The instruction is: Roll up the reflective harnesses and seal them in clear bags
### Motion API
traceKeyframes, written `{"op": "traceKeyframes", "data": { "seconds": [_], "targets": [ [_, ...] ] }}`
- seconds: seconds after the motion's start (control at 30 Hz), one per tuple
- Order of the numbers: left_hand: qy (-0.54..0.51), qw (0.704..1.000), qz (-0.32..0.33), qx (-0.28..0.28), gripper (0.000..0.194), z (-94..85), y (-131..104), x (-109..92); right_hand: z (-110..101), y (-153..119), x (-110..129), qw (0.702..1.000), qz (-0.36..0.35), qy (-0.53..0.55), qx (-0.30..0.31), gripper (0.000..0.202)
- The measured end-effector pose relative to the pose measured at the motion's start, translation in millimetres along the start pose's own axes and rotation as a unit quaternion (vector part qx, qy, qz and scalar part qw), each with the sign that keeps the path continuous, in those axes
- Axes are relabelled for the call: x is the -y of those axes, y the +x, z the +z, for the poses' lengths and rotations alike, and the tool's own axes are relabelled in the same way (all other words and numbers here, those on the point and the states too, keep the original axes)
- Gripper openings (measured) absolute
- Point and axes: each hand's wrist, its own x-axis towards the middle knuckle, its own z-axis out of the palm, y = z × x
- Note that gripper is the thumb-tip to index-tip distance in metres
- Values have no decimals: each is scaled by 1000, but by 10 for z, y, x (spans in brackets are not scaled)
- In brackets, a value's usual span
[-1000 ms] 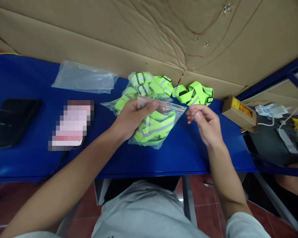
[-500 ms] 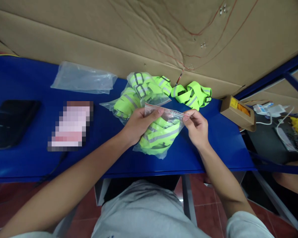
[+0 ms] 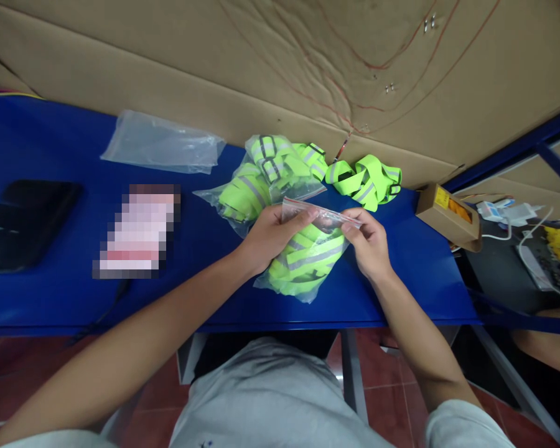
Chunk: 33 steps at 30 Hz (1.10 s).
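A clear zip-lock bag (image 3: pixel 303 274) with a folded neon-yellow reflective strap inside hangs between my hands, above the front of the blue table. My left hand (image 3: pixel 280 230) grips its top left side, the thumb lying along the zip strip. At the right end of the strip, my right hand (image 3: pixel 366 239) pinches the edge between thumb and fingers. Just behind lie bagged reflective straps (image 3: pixel 247 193) with black buckles. To their right, against the cardboard, sits a loose reflective strap (image 3: pixel 371 180).
An empty clear bag (image 3: pixel 163 143) lies at the back left of the blue table (image 3: pixel 205 305). Nearer stand a pixelated object (image 3: pixel 140 230) and a black device (image 3: pixel 25 224). An open cardboard box (image 3: pixel 448 214) is at the right end. A person's arm (image 3: pixel 550 342) shows far right.
My right hand has slid slightly inward along the zip strip, closer to my left thumb. The bag sits a little further right in view, and the whole scene has shifted slightly.
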Motion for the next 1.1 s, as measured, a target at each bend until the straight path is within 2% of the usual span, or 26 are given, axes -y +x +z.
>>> {"op": "traceKeyframes", "data": {
  "seconds": [0.23, 0.57, 0.67, 0.77, 0.87, 1.1],
  "targets": [
    [22, 999, 4, 43, 44, 21, 6, -10, -5, -13, -7, 1000, 12, -11, 22, 33],
    [101, 992, 51, 54, 33, 19, 21, 33, -30, -11, 11, 998, -15, -42, 53, 20],
    [126, 990, 59, 36, 37, 10, 20, 20, -33, -2, 27, 997, -16, -46, 54, 18],
    [142, 986, 90, 9, 31, -1, 26, 28, -36, 14, 27, 997, -7, -50, 66, 18],
    [148, 983, 108, 15, 25, 4, 34, 53, -39, 27, 17, 996, 3, -56, 75, 20],
    [159, 982, 97, 12, 26, 27, 37, 85, -39, 19, -7, 994, 11, -64, 87, 22]
  ]
}}
